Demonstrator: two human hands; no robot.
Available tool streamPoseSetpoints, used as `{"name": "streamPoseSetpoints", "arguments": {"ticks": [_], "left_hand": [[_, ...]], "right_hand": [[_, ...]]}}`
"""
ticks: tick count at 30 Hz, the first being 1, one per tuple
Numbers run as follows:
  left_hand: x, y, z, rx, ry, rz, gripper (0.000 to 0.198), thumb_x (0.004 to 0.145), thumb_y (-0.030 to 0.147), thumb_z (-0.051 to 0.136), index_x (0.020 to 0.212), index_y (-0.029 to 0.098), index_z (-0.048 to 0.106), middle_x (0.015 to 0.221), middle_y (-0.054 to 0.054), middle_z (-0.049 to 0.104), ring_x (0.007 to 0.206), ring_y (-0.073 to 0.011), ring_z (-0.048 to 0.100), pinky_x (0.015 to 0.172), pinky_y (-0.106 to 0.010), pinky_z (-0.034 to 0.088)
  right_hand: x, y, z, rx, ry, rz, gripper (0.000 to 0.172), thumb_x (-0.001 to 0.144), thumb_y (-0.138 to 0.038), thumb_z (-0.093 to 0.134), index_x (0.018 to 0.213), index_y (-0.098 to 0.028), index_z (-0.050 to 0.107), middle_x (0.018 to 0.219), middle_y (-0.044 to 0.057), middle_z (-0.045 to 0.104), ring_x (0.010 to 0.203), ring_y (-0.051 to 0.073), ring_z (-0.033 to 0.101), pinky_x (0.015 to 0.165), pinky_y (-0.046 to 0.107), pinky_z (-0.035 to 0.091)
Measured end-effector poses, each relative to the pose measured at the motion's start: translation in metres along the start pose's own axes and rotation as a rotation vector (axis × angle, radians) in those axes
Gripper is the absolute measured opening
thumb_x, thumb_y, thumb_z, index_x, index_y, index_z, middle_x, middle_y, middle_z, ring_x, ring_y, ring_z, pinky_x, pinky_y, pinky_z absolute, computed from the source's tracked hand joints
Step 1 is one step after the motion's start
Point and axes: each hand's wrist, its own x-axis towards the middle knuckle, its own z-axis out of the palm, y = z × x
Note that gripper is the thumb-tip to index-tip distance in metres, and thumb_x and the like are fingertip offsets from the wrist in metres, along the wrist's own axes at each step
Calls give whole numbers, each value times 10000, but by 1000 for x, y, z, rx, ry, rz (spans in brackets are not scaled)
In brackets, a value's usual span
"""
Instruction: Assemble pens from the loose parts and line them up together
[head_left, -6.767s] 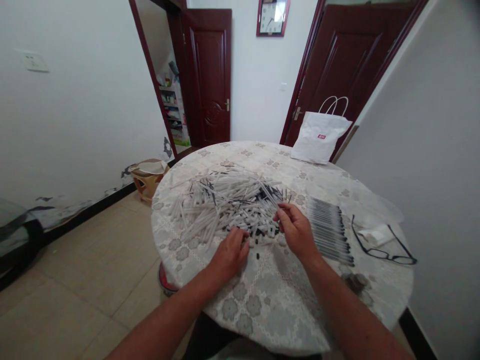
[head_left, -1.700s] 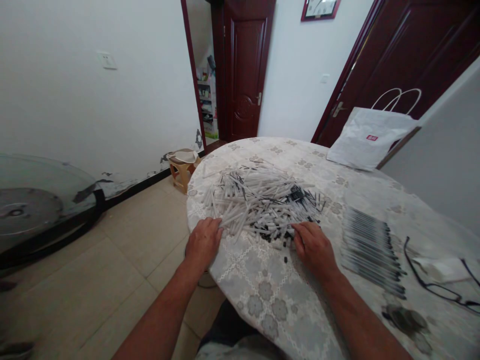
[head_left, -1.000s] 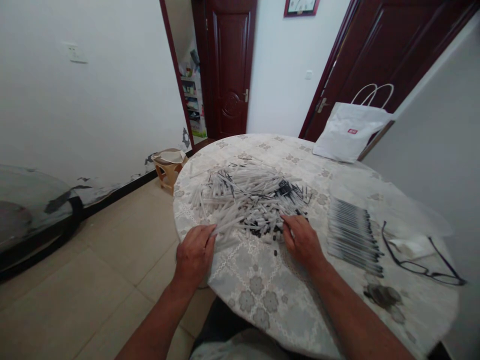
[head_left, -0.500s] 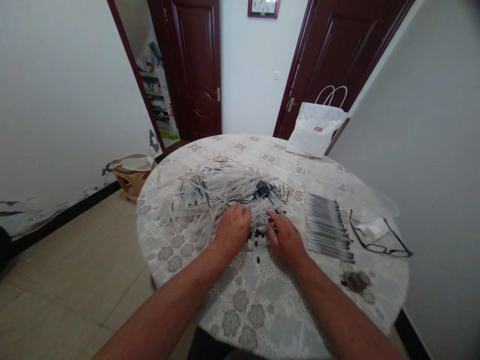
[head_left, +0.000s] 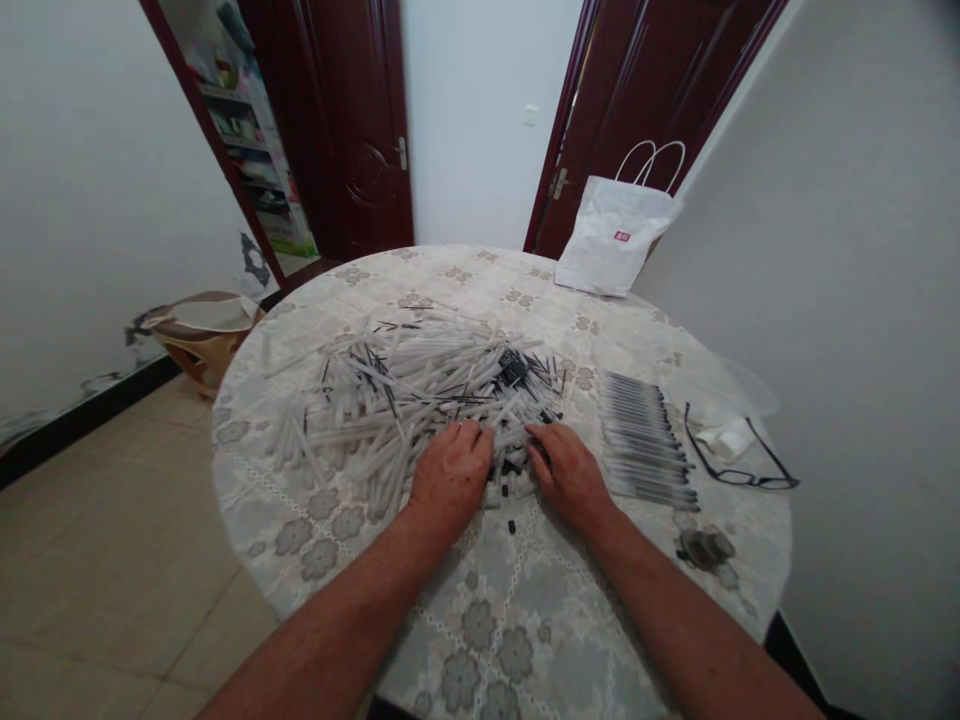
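Observation:
A big heap of white pen barrels, thin black refills and small black caps [head_left: 420, 395] lies on a round table with a floral cloth [head_left: 495, 620]. My left hand [head_left: 450, 475] rests palm down on the heap's near edge, fingers curled into the parts. My right hand [head_left: 566, 475] lies beside it, fingertips curled among the small black caps [head_left: 514, 468]. What either hand holds is hidden under the fingers. A neat row of finished black pens [head_left: 645, 440] lies to the right of my right hand.
Black-framed glasses [head_left: 739, 465] and a clear plastic bag [head_left: 712, 395] sit at the table's right edge. Dark coin-like bits [head_left: 701, 550] lie near the front right. A white paper bag [head_left: 615, 240] stands at the back. A small stool [head_left: 199, 335] is on the floor, left.
My left hand has come in from the table's left edge to the middle of the heap's near side, close to my right hand. The camera has swung right and tipped down.

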Motion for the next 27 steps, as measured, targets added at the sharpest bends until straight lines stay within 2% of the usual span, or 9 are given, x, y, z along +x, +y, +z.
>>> {"name": "streamPoseSetpoints", "arguments": {"ticks": [5,8,10,14,18,24,27], "left_hand": [[0,-4,3,-145,74,67,229,979,229,548,1156,189,687,961,-95,679,905,-254,609,801,-382,497],[1,-5,3,-409,196,98,227,991,270,550,1143,189,698,965,-94,709,931,-236,640,855,-370,509],[2,-5,1,-614,251,71,218,982,274,574,1136,196,707,988,-90,731,936,-220,662,865,-351,513],[3,1,-7,-930,224,-116,199,939,284,642,1099,227,746,960,-60,750,802,-183,674,757,-299,518],[5,6,-12,-1073,190,-280,200,916,311,672,1080,242,762,938,-47,759,799,-188,682,738,-292,516],[5,7,-10,-1092,217,-289,186,919,309,657,1050,226,758,1033,-73,754,929,-218,688,835,-335,523],[3,7,-10,-1147,163,-344,211,938,350,618,1043,217,743,957,-69,747,831,-204,679,753,-319,535]], "right_hand": [[0,5,-1,-12,1,50,207,1002,-241,522,1144,-205,668,1016,102,642,955,245,609,860,392,540],[1,5,-3,25,66,66,213,1003,-243,519,1152,-211,668,1079,112,629,972,233,620,860,376,551],[2,3,-5,52,91,46,215,1010,-239,509,1166,-210,654,1117,119,633,1015,233,623,893,378,548],[5,-2,-7,86,68,-19,205,1024,-241,491,1170,-213,631,1047,101,677,993,231,631,894,384,541],[5,-5,-9,105,76,-22,204,1026,-258,488,1162,-209,631,1022,99,697,955,229,636,867,384,538],[6,-15,-11,137,51,-103,197,1013,-255,521,1158,-211,646,968,85,710,881,218,633,824,367,528],[7,-27,-13,164,19,-163,216,1007,-251,531,1191,-214,638,958,83,710,862,216,635,802,365,527]]}}
